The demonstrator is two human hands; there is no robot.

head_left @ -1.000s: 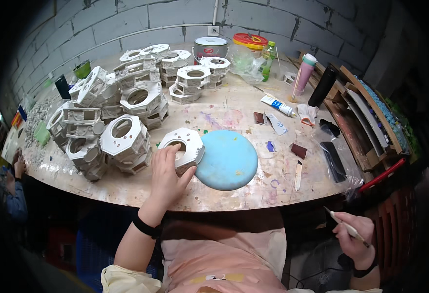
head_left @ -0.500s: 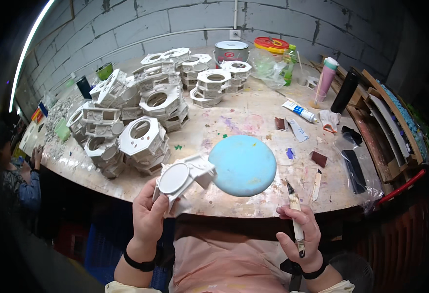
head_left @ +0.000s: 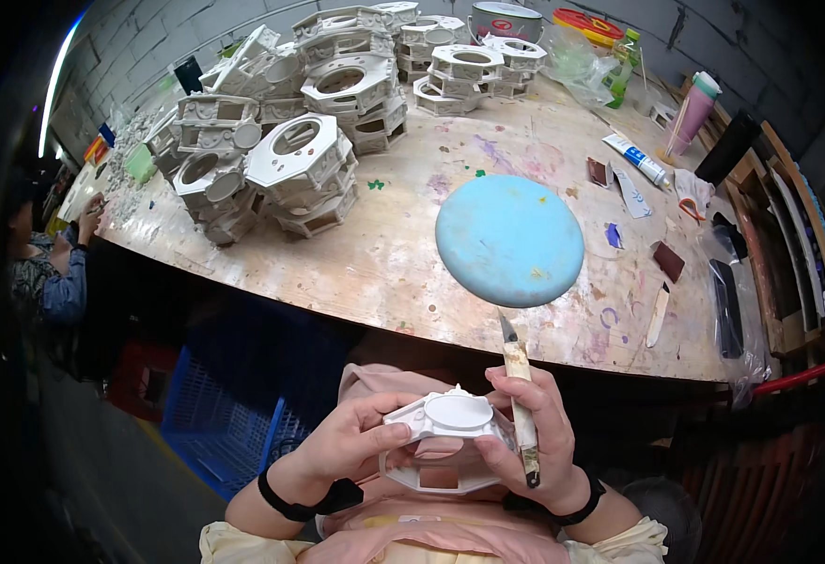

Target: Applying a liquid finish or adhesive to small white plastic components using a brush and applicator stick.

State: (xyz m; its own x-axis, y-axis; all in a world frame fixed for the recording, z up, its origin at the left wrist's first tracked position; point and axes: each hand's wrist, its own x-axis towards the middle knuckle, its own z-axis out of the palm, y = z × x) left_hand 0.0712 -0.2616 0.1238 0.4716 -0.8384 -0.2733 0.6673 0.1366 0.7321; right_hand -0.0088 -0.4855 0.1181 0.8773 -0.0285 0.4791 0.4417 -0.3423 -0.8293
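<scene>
A white cast octagonal frame (head_left: 446, 475) with a smooth oval disc on one side is held above my lap, in front of the table's near edge. My left hand (head_left: 351, 440) grips its left end, thumb on top. My right hand (head_left: 546, 434) holds a craft knife (head_left: 520, 381) with a wrapped, stained handle, blade pointing up and away from me. Fingers and thumb of that same hand also touch the frame's right side. The blade is apart from the frame. Beyond the knife lies a round light-blue pad (head_left: 509, 240) on the table.
Stacks of similar white frames (head_left: 302, 155) stand at the table's left and back. On the right lie a paint tube (head_left: 636, 160), brown sandpaper pieces (head_left: 667, 261), a narrow pale blade (head_left: 658, 315) and a black bottle (head_left: 727, 148). A blue crate (head_left: 208, 404) is below left; another person (head_left: 60, 268) sits far left.
The white frame has come down and toward me from the table's edge, turned in my hands. My right hand has moved left with the knife and now touches the frame. The view has shifted downward.
</scene>
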